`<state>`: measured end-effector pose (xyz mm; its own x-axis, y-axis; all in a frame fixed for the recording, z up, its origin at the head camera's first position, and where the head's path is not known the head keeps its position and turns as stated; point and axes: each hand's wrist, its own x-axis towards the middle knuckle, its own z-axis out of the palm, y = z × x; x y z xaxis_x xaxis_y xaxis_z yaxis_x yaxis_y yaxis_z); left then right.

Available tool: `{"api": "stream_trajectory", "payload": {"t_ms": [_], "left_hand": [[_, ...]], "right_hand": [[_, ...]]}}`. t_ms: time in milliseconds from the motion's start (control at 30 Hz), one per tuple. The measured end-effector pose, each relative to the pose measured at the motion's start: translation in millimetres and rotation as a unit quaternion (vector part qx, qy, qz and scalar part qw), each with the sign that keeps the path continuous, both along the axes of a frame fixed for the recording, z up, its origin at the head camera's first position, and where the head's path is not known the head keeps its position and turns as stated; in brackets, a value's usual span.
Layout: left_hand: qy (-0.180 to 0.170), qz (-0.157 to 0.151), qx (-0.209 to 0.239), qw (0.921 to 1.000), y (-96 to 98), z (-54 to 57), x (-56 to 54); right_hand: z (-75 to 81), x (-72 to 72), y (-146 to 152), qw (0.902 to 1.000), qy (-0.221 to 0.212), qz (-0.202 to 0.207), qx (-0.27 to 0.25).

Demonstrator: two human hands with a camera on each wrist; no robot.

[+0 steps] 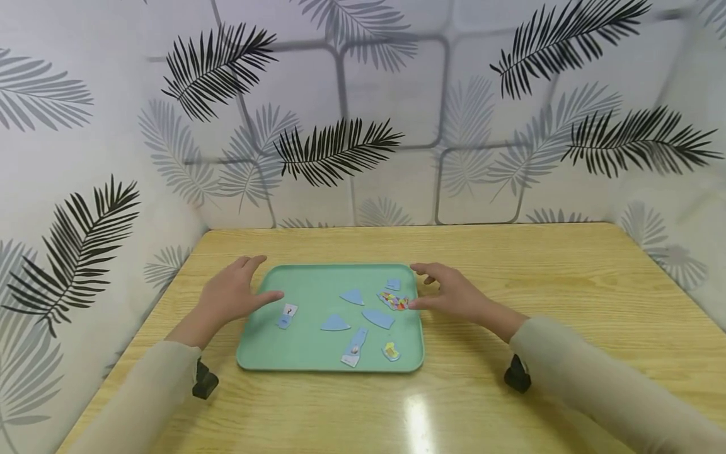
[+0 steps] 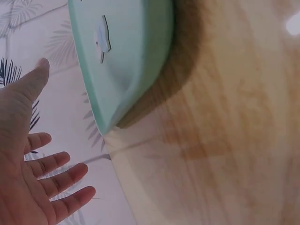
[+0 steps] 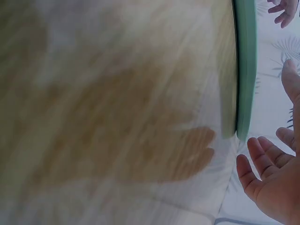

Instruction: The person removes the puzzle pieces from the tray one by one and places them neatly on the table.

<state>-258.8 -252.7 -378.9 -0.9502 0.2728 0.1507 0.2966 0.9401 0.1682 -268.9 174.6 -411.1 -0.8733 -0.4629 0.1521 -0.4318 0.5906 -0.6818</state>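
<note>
Left grip [image 1: 229, 293] and right grip [image 1: 455, 294] spread (fingers relaxed), green tray [image 1: 306, 284] between, mostly blue pieces [image 1: 378, 319] inside

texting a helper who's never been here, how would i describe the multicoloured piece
On the wooden table lies a mint-green tray. Near its right edge in the head view, by the right hand, is the multicoloured piece. Its bright patchwork sets it apart from the blue pieces beside it.

Green tray [image 1: 300, 354]: rounded corners, lying on wooden table [image 1: 527, 271] | Flat pieces [image 1: 378, 319]: mostly blue, scattered inside tray, chiefly right side | Multicoloured piece [image 1: 394, 301]: irregular, near right rim
</note>
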Motion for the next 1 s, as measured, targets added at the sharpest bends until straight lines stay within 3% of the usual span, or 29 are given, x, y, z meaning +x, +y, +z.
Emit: {"api": "stream_trajectory", "payload": {"t_ms": [167, 433, 733, 1000], "left_hand": [[-0.063, 0.032, 0.054, 0.9960, -9.6, -5.3, 4.3], [-0.120, 0.047, 0.163, 0.9781, -18.3, -15.6, 3.8], [-0.196, 0.087, 0.287, 0.9336, -21.4, -23.7, -0.6], [-0.237, 0.096, 0.344, 0.9033, -21.2, -29.1, 0.6]], "right_hand": [[-1.9, 2.4, -6.6, 0.9990, -0.034, -0.011, -0.027], [-7.8, 5.1, -15.1, 0.9969, -0.068, -0.019, -0.035], [-8.3, 2.6, -19.5, 0.9952, -0.092, -0.027, -0.020], [-11.4, 1.6, -22.3, 0.9960, -0.088, -0.007, -0.014]]}}
